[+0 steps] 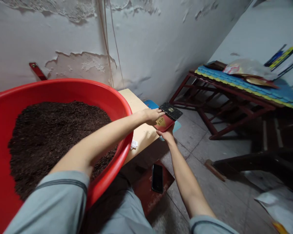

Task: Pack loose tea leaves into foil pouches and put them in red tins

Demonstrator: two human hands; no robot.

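While the right hand grasps 1 red tin from below, the left hand lies against its side, fingers extended to the dark lid; whether these grip, I cannot tell. Observed left of the left fingers: 1 red tub holding a dark heap. Below the right fingers: 1 phone.

black phone on red stool

The red tin (black-topped, gold panel showing) is held tilted.
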